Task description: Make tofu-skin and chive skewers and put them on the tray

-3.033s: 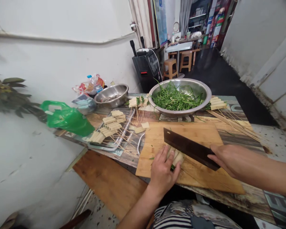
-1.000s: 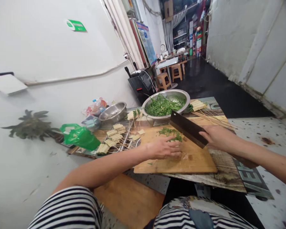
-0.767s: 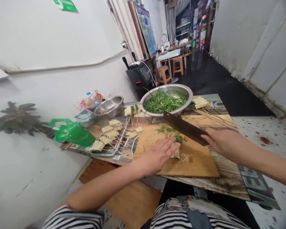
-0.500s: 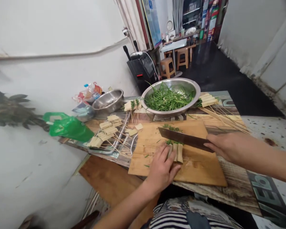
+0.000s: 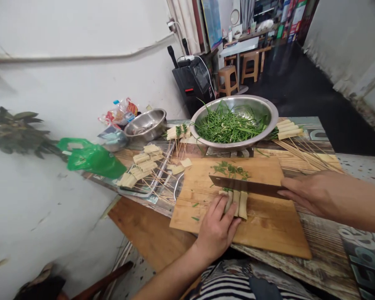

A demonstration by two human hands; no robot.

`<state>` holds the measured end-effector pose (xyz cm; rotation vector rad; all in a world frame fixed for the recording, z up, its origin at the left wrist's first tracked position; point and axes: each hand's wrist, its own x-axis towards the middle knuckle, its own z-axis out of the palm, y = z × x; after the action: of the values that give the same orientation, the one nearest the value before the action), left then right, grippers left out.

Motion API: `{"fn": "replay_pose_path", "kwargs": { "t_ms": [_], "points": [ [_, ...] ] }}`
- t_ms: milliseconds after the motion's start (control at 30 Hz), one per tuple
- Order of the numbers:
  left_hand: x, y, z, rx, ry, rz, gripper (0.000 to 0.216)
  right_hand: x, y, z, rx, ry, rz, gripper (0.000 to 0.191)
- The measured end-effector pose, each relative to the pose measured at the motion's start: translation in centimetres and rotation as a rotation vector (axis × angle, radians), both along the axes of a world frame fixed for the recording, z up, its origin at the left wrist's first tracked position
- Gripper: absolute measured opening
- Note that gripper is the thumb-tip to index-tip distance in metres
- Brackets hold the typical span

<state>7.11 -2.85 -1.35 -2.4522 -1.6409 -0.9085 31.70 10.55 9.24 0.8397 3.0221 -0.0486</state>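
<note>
My right hand point(image 5: 309, 193) is closed round the handle of a cleaver point(image 5: 246, 185), its blade lying crosswise at the far ends of several pale tofu-skin rolls point(image 5: 239, 204). The rolls lie side by side on a wooden cutting board point(image 5: 203, 183), with bits of green showing at their far ends. My left hand point(image 5: 217, 225) presses them down from the left, fingers bent over the leftmost ones and partly hiding them. Beyond the blade is a small scatter of chopped chives point(image 5: 231, 168).
A large steel bowl of chives point(image 5: 234, 121) stands behind the board. Skewered rolls point(image 5: 142, 164) fill a tray on the left, near a green plastic bag point(image 5: 92, 158) and a smaller steel bowl point(image 5: 146, 125). More skewered rolls point(image 5: 289, 129) lie at the right.
The cleaver has come down closer to the far ends of the rolls. More green trimmings show beyond its blade. My left hand keeps its hold, while the whole view has shifted slightly.
</note>
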Motion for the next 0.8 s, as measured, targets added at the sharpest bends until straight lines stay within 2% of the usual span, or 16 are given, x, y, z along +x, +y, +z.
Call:
{"fn": "replay_pose_path", "kwargs": {
  "t_ms": [167,500,633,800],
  "points": [
    [0.0,0.0,-0.1,-0.01,-0.017,-0.012,0.038,0.1,0.8,-0.1,-0.074,-0.029,-0.002,0.03],
    [-0.1,0.2,0.0,-0.006,-0.029,-0.013,0.036,-0.2,1.1,0.2,-0.117,-0.034,-0.008,0.028],
    [-0.1,0.3,-0.1,0.009,-0.023,-0.015,0.036,-0.1,1.2,-0.8,-0.096,-0.012,0.019,0.028],
    [-0.1,0.3,-0.1,0.01,-0.007,-0.013,0.034,0.1,1.5,-1.6,0.012,0.034,0.087,0.032]
  ]
}}
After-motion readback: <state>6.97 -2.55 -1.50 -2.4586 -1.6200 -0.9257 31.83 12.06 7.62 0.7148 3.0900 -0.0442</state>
